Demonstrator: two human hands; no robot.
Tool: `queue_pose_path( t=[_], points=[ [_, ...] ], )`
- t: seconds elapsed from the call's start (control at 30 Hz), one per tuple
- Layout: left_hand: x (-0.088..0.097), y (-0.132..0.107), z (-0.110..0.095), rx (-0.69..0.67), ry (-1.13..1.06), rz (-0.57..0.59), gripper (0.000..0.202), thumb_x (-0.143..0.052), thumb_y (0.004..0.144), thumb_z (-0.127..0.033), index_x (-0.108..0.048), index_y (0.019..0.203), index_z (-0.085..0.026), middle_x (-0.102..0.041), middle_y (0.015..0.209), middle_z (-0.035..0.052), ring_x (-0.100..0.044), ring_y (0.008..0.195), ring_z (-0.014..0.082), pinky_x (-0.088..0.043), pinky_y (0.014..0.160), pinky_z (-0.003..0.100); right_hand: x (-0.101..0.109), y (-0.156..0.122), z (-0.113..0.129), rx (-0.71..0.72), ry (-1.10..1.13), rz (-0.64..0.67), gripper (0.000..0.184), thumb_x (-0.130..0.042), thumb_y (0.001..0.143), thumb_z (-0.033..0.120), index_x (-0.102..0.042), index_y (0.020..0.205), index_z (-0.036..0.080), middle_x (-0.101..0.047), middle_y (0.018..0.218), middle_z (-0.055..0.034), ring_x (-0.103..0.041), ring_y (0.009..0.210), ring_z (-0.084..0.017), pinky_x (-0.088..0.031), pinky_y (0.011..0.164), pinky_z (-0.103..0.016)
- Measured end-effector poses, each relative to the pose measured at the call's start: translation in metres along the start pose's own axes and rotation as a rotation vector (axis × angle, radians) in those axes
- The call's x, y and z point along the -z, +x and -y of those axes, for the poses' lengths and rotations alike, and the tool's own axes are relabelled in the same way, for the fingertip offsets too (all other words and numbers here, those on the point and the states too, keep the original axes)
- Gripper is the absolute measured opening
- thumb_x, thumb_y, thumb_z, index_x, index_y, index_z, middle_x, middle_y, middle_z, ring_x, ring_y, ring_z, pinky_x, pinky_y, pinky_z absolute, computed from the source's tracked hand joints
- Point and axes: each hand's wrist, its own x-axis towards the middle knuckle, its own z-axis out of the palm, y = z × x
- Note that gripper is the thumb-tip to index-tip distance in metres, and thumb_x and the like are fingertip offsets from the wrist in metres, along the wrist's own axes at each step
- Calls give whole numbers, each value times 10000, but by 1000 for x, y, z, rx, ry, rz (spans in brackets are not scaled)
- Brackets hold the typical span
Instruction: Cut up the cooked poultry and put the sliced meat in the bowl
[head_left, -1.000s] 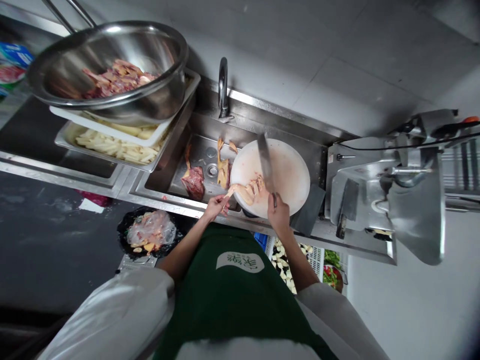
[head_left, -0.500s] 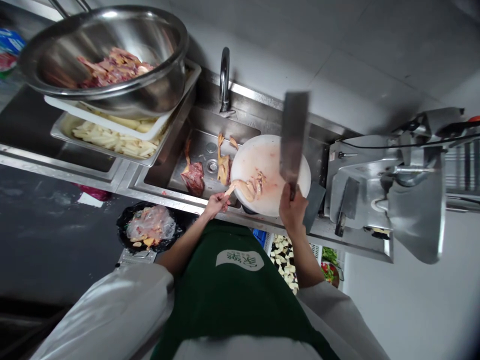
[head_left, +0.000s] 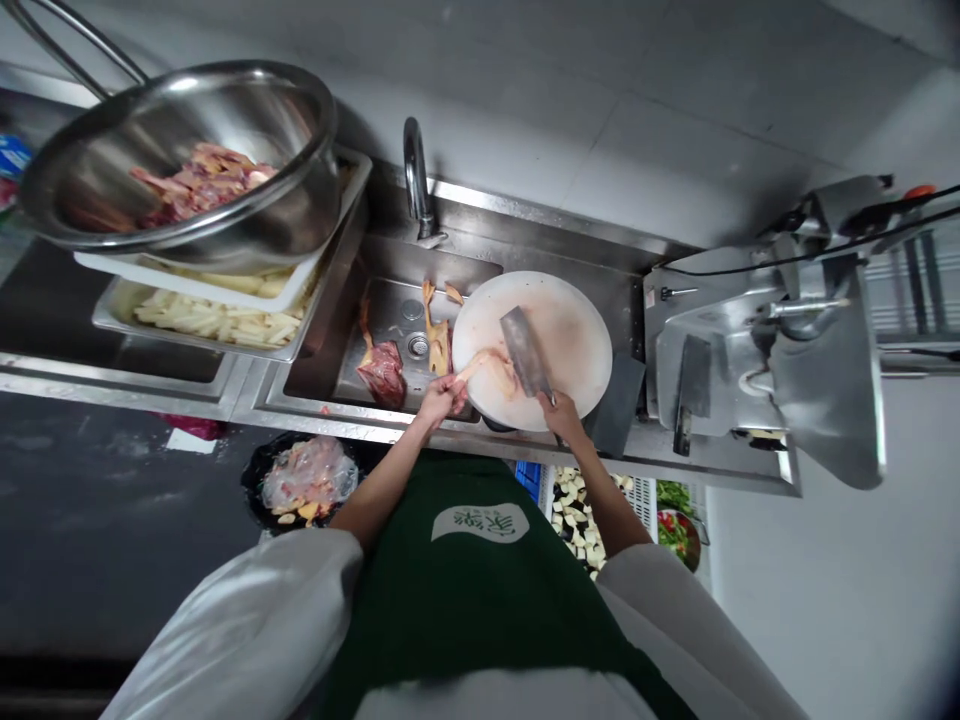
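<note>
My right hand [head_left: 562, 417] is closed round the handle of a cleaver [head_left: 527, 352], whose blade is down at the round white cutting board [head_left: 577, 300]. My left hand [head_left: 442, 398] pinches the thin end of a pale piece of poultry [head_left: 491, 368]. That piece stretches over the board's left edge, and its thicker part lies against the blade. Whether the edge has gone into the meat I cannot tell. In the sink left of the board lie a dark red poultry piece [head_left: 384, 372] and a yellowish one [head_left: 437, 335].
A steel bowl [head_left: 300, 195] of chopped meat stands on trays of pale cut strips [head_left: 217, 318] at left. A faucet [head_left: 416, 180] rises behind the sink [head_left: 330, 385]. Another cleaver [head_left: 691, 390] lies on the slicer [head_left: 750, 350] at right. Below the counter is a black-lined waste bin [head_left: 259, 480].
The cleaver has come down from its raised, upright position onto the board beside the poultry piece. My left hand keeps its grip. The whole view has shifted slightly.
</note>
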Motion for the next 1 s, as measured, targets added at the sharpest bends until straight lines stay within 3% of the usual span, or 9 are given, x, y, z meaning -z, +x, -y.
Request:
queue_pose_path(
  t=[0.2, 0.3, 0.4, 0.53, 0.63, 0.7, 0.83, 0.9, 1.0],
  points=[
    [-3, 16, -1, 20, 232, -72, 383, -793, 796, -455, -594, 704, -142, -582, 531, -20, -470, 348, 65, -306, 302, 169, 34, -4, 24, 57, -67, -71, 307, -469, 979, 344, -638, 781, 183, -678, 736, -78, -628, 724, -198, -402, 663, -262],
    [5, 10, 4, 66, 255, -118, 374, -815, 779, -442, -619, 739, -127, -604, 554, -10, -498, 365, 72, -322, 300, 162, 54, -17, 54, 142, -63, -274, 347, -411, 1032, 394, -667, 1014, 161, -712, 837, -115, -660, 775, -217, -404, 684, -272],
    [9, 5, 6, 111, 216, -143, 357, -831, 776, -411, -637, 770, -111, -622, 579, 0, -516, 386, 74, -360, 315, 163, 49, -29, 67, 153, -18, -407, 419, -344, 1062, 400, -639, 1170, 123, -724, 906, -149, -685, 808, -232, -421, 697, -280],
    [10, 0, 1, 188, 140, -102, 319, -861, 762, -334, -657, 812, -94, -653, 627, 20, -580, 453, 90, -471, 392, 189, 11, -29, 57, 3, -80, -90, 326, -412, 1028, 286, -685, 1092, 120, -744, 930, -160, -704, 834, -239, -438, 696, -271],
    [13, -2, -2, 236, 133, -88, 314, -871, 752, -312, -664, 816, -86, -668, 636, 37, -603, 473, 109, -484, 398, 202, 14, -22, 57, -8, -140, 46, 294, -460, 1003, 267, -689, 1128, 132, -754, 1004, -165, -708, 903, -251, -461, 743, -273],
    [14, -2, -2, 240, 131, -76, 319, -881, 741, -313, -665, 801, -86, -673, 634, 42, -609, 481, 114, -477, 393, 199, 39, -24, 68, 63, -131, -54, 331, -438, 1018, 308, -672, 1181, 139, -754, 970, -156, -708, 880, -259, -472, 750, -290],
    [15, -2, 0, 218, 120, -47, 300, -886, 732, -295, -672, 777, -89, -664, 617, 33, -607, 487, 114, -478, 401, 199, 77, -45, 98, 171, 39, -456, 474, -352, 1058, 421, -594, 1310, 100, -735, 928, -166, -714, 837, -271, -491, 716, -319],
    [14, -2, 1, 208, 121, -56, 277, -873, 745, -281, -678, 780, -88, -662, 617, 33, -603, 484, 113, -476, 401, 202, 63, -53, 101, 136, 96, -529, 527, -315, 1063, 431, -575, 1339, 65, -732, 959, -194, -720, 857, -275, -505, 722, -323],
    [13, -2, 2, 188, 149, -79, 253, -852, 763, -273, -675, 761, -93, -647, 591, 23, -578, 448, 106, -453, 383, 201, 10, -51, 87, 18, 44, -255, 529, -334, 1041, 400, -589, 1361, 66, -746, 962, -196, -724, 860, -275, -529, 740, -324]
  ],
)
